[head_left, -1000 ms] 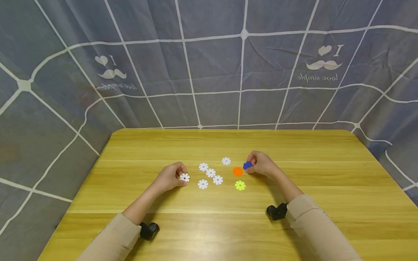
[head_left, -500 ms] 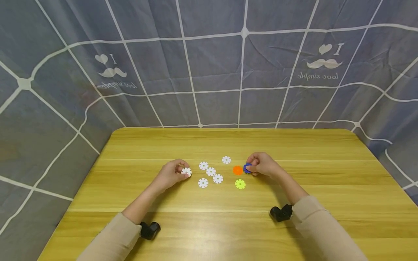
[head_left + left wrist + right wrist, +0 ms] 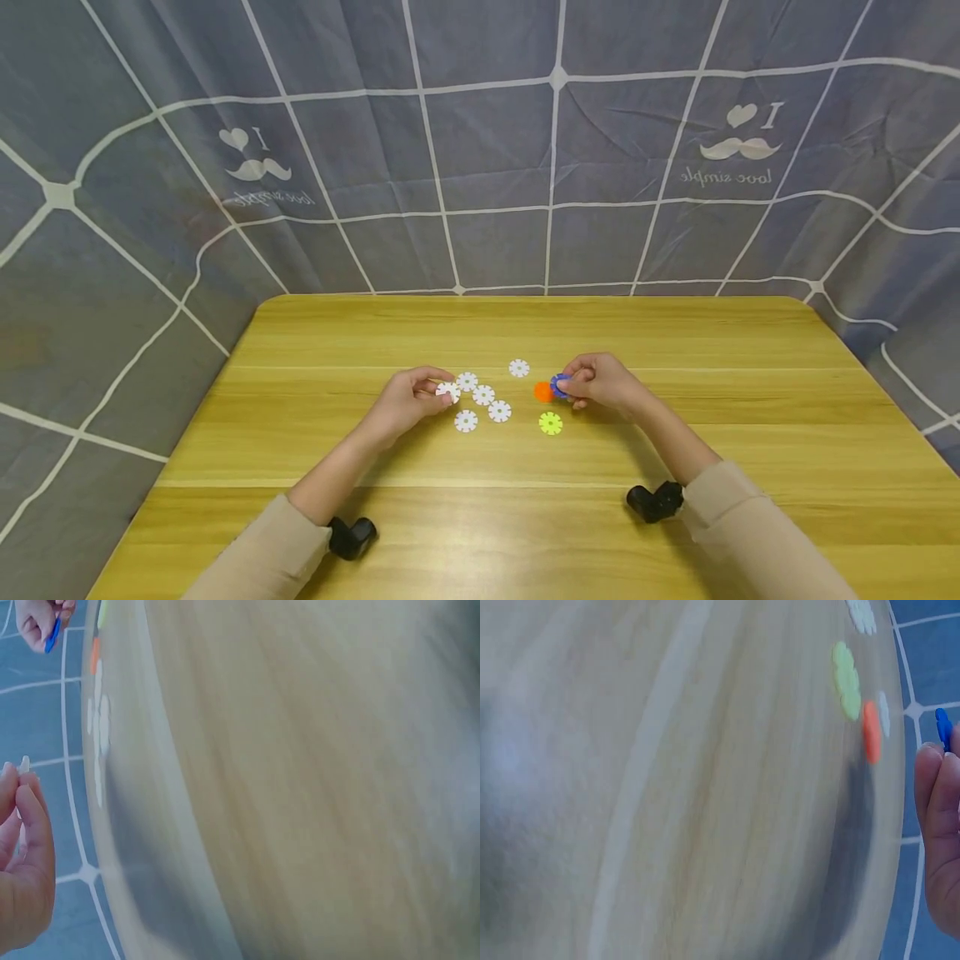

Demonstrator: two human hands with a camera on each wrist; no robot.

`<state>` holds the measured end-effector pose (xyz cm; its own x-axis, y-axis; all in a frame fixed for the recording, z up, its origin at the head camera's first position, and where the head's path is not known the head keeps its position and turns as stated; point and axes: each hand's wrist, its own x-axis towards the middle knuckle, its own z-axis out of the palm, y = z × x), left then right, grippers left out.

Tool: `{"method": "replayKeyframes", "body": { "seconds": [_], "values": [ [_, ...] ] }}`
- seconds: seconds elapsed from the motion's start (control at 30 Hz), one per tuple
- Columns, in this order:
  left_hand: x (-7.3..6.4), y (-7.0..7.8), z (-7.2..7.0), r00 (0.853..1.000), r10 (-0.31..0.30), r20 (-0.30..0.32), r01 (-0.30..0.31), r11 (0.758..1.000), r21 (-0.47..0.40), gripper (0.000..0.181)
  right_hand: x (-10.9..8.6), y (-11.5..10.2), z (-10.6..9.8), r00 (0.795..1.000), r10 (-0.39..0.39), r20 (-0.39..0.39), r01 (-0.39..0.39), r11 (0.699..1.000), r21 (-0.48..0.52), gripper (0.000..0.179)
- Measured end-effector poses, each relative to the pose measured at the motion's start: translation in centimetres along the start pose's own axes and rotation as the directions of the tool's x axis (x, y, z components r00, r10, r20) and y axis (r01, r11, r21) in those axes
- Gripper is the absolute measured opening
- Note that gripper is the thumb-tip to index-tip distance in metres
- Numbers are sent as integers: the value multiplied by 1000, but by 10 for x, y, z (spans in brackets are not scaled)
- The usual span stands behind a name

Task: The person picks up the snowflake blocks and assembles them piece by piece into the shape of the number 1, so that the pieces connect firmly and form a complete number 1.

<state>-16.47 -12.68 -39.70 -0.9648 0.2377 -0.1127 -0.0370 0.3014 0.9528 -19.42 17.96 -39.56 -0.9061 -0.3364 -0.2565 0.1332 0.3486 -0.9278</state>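
A white notched disc point(image 3: 448, 392) is pinched between the thumb and fingers of my left hand point(image 3: 405, 403). My right hand point(image 3: 604, 383) pinches a blue notched disc point(image 3: 559, 385), held above the table in the right wrist view. Under and left of the blue disc lies an orange disc point(image 3: 542, 392), partly covered in the head view. A yellow-green disc point(image 3: 551, 423) lies nearer to me. Several white discs point(image 3: 483, 395) lie flat between the hands, close to the left fingertips. Another white disc point(image 3: 519, 367) sits farther back.
The wooden table point(image 3: 480, 517) reaches back to a grey curtain point(image 3: 495, 158) with white lines, which also hangs at both sides. Black devices are worn at the left wrist point(image 3: 352, 538) and the right wrist point(image 3: 655, 502).
My left hand has moved right with the white disc, up to the loose white discs. The right hand has shifted slightly left, so the blue disc now overlaps the orange one in view.
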Motion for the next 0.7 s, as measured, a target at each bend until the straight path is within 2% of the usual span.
{"method": "replayKeyframes", "body": {
  "seconds": [0.33,0.7],
  "values": [
    [-6,11,14,996,-50,67,60,988,-145,32,-9,-11,14,994,-97,42,98,995,-19,19],
    [-13,20,24,991,-45,125,73,973,-221,36,-20,-26,35,988,-145,50,145,989,7,18]
  ]
}}
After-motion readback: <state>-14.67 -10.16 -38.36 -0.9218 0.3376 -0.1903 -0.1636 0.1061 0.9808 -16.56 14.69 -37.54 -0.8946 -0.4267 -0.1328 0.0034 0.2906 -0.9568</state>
